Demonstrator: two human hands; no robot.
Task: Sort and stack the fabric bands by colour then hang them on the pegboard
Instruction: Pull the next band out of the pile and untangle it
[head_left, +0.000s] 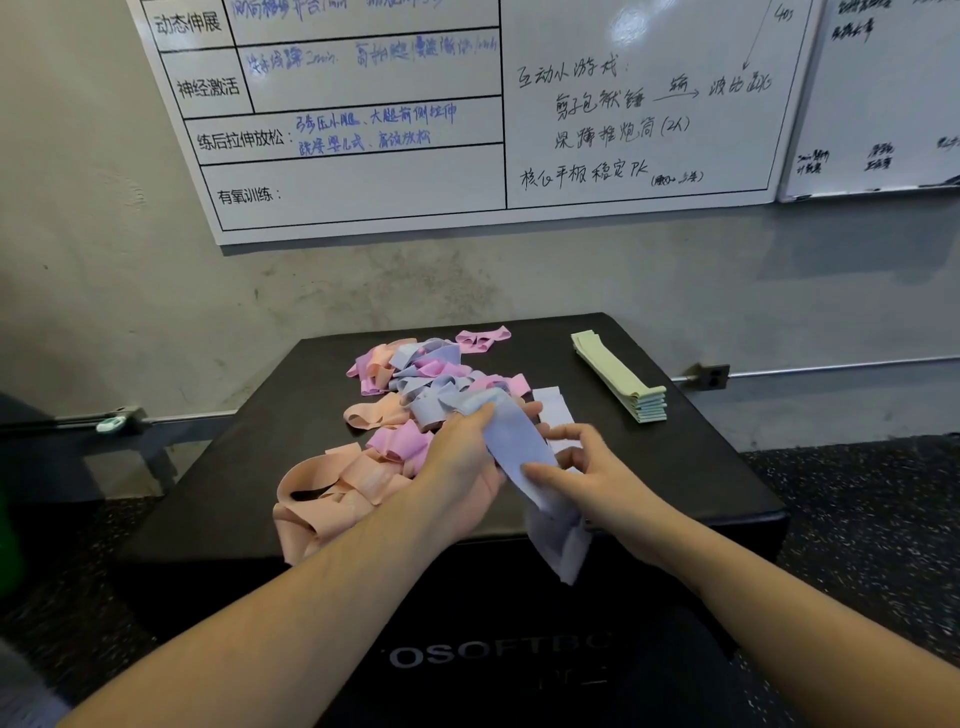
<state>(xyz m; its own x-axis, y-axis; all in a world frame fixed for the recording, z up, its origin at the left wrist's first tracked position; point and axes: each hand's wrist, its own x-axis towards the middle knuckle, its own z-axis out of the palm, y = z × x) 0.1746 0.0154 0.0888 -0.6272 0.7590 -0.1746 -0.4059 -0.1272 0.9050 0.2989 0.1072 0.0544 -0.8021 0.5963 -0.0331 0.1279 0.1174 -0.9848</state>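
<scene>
- Hands first, since they're closest: both are up over the near edge of the black padded box (675, 467), working one lavender band (519, 447) between them.
- left hand (457, 467) has its fingers curled round the upper end of that band, thumb on top, so it's properly gripped.
- right hand (587, 467) pinches the same band lower down with the thumb against it, other fingers spread loosely apart. The tail of the band droops past the box's near edge.
- Just beside the right hand, toward the middle of the box top, a few pale lavender bands (553, 408) lie flat; looks like a small stack, but it's partly hidden so I can't say how many.
- Left half of the box top: a loose pile of bands (405, 395), peach ones spilling to the near left corner, pink and lavender tangled further back.
- A single pink band (480, 339) sits apart near the far edge.
- Right side, running toward the far right corner: a neat stack of green bands (618, 374), well apart from the pile.
- Behind it all, a whiteboard (467, 171) with handwriting on the grey wall.
</scene>
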